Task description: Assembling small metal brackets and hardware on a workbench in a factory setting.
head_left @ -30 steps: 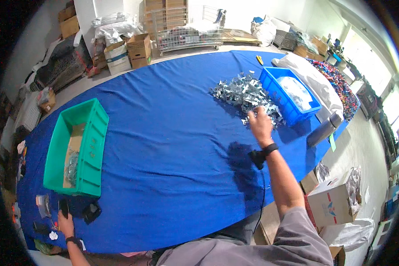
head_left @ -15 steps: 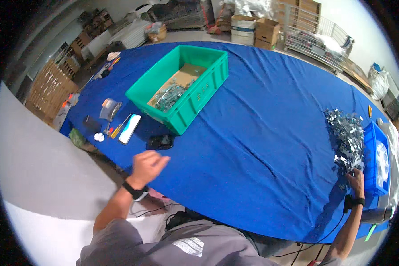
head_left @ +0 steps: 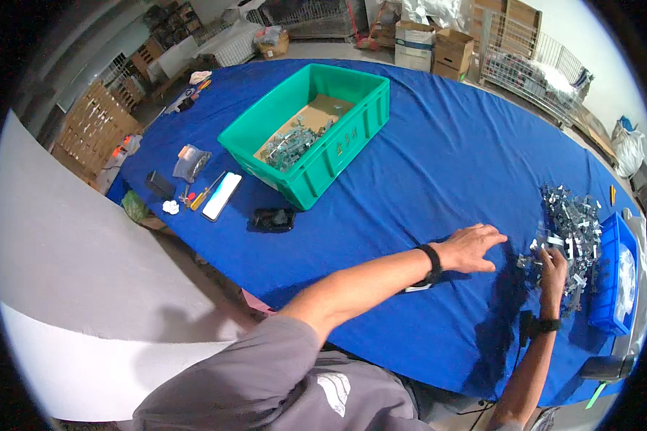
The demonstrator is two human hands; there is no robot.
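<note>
A heap of small, shiny metal pieces (head_left: pixel 576 223) lies on the blue cloth at the right. My right hand (head_left: pixel 553 276) is at the heap's left edge, its fingers closed on small metal pieces; how many they hold is hidden. To its left, my left hand (head_left: pixel 473 248) reaches across above the cloth, fingers spread and nothing in them. A green crate (head_left: pixel 338 154) stands farther back to the left, with more metal pieces (head_left: pixel 292 146) lying on brown cardboard inside it.
A blue bin (head_left: pixel 608 276) holding white plastic stands right of the heap. On the left of the blue-covered table (head_left: pixel 438 172) are a phone (head_left: pixel 222 196), a black pouch-like item (head_left: pixel 272 220), a yellow-handled screwdriver (head_left: pixel 199 200) and a clear bag (head_left: pixel 192 164). Cardboard boxes (head_left: pixel 451 54) stand beyond the table.
My left hand has swung far right from beside the black item to near the heap, its fingers now spread. My right hand has shifted from the heap's near end to its left edge.
</note>
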